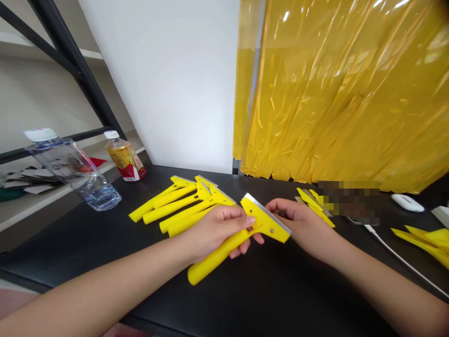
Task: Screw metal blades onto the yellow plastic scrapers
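Observation:
My left hand (217, 231) is closed around the neck of a yellow scraper (217, 257), thumb on its face. The scraper is tilted, its wide head and metal blade edge up and to the right, with two screws showing on the head. Just behind that head, my right hand (298, 222) has its fingers curled. A small dark spot shows by its fingertips; what they hold is partly hidden by the scraper. Several more yellow scrapers (175, 206) lie side by side on the black table (280, 290), left of and beyond my left hand.
Yellow head pieces (315, 206) lie beyond my right hand, more yellow pieces (428, 241) at the right edge. A pixelated patch, a white cable (403, 257) and a white case (407, 202) are nearby. A clear bottle (80, 173) and a labelled bottle (125, 159) stand left.

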`<state>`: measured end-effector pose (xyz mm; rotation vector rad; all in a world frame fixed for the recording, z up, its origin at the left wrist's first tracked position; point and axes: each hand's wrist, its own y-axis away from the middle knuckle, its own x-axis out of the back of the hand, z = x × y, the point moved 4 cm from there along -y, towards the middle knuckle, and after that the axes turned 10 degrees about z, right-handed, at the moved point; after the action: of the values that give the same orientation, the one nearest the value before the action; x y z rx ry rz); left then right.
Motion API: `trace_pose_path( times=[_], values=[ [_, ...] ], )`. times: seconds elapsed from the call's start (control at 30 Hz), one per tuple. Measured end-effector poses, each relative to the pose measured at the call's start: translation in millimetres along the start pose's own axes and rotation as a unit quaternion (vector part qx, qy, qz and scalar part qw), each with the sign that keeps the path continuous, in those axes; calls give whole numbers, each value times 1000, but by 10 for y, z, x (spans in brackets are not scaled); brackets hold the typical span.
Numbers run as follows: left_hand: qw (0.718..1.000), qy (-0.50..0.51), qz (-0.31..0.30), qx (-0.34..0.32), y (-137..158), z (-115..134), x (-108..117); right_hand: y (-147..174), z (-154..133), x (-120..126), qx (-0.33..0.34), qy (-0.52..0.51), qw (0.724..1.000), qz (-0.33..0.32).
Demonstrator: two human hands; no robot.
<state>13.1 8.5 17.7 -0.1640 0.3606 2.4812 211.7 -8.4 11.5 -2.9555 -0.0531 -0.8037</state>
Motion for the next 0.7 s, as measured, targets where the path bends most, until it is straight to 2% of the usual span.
trace_pose_path(
  times=[0.07,0.17,0.4,0.7],
  values=[
    [999,-32,-27,8,34,-22,-42,45,-25,-20,-111,-160,979,-57],
    [996,-73,-45,9,61,-40,-75,109,-33,-91,-178,-278,936,-123],
    [995,-93,-26,-10,32,21,-49,123,35,-162,-213,-396,884,-128],
    [994,-102,-31,2,27,51,-7,143,13,-189,-202,-452,855,-157]
  ],
)
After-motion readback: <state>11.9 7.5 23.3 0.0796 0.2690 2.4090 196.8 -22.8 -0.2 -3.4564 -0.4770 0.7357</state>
